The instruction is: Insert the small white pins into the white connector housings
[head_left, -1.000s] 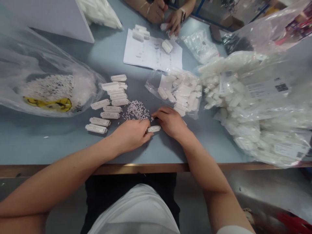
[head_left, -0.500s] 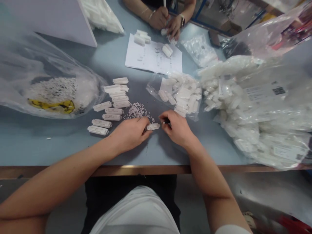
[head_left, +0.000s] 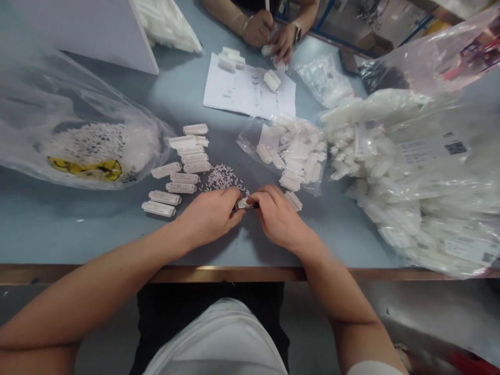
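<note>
- The table (head_left: 320, 239) runs beneath everything, its edge under my forearms.
- On my right, a big clear bag (head_left: 390, 229) of white pieces crowds that side, apart from my hand.
- On my left, another clear bag (head_left: 31, 156) holds tiny white bits around something yellow.
- Opposite me, a co-worker's hands (head_left: 283, 42) are just beyond a sheet of paper (head_left: 219, 86) with white blocks on it.
- A smaller bag (head_left: 250, 135) of white blocks lies just past my right hand (head_left: 279, 216).
- Finished-looking or not I cannot tell, but printed cases (head_left: 183, 177) lie in rows beyond my left wrist.
- My left hand (head_left: 209, 216) is pinched closed on one end of a white case (head_left: 242, 203), which sits between my hands, near a loose pile (head_left: 222, 178) of tiny pieces.
- My right fingertips are closed around a dark thing (head_left: 255, 205) beside the case's other end; contact is unclear.
- A label (head_left: 455, 148) shows a square code; the print is too small to read.
</note>
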`<state>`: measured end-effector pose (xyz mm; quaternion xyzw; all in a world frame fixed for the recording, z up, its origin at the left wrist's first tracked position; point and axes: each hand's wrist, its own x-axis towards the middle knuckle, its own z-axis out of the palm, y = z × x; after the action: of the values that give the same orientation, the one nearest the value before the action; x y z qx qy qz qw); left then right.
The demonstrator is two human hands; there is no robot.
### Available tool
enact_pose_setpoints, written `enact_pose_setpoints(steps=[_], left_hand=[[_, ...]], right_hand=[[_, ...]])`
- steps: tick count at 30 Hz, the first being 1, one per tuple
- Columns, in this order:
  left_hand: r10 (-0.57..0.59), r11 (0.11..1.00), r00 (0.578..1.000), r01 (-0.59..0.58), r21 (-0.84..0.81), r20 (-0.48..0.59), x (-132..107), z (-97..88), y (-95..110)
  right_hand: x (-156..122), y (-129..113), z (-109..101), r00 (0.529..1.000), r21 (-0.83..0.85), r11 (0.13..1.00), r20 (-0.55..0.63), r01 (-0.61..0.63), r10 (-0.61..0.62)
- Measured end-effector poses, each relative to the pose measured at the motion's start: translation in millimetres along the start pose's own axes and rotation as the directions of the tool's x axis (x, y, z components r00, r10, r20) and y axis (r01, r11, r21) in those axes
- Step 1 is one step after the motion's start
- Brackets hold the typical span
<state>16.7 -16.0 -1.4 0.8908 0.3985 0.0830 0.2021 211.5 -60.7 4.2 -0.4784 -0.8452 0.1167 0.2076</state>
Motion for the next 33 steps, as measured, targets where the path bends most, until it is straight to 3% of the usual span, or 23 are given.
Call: enact_pose_setpoints(steps=[5, 22, 28, 33], left_hand=[[-0.010, 1.000, 1.000, 0.010, 0.006, 0.002, -1.4, -0.8, 2.0], [0.006, 1.000, 1.000, -0.006, 0.003, -0.021, -4.2, 3.1, 1.4], [-0.020, 1.000, 0.999, 0.021, 0.015, -0.025, -2.6, 1.1, 1.6], [-0.026, 1.000, 1.000, 0.026, -0.009, -0.014, -2.8, 0.0, 2.2]], right_hand=[[0.4, -2.3, -0.4, 0.998, -0.114, 0.991, -0.018, 0.063, -0.066], [-3.4, 0.9, 2.0, 0.987, -0.217, 0.965, -0.041, 0.144, -0.157], [-5.8, 4.8, -1.9, 0.980, -0.263, 0.956, -0.108, 0.132, -0.165], [-7.9, 5.7, -4.8, 0.976, -0.255, 0.949, -0.066, 0.184, -0.207]])
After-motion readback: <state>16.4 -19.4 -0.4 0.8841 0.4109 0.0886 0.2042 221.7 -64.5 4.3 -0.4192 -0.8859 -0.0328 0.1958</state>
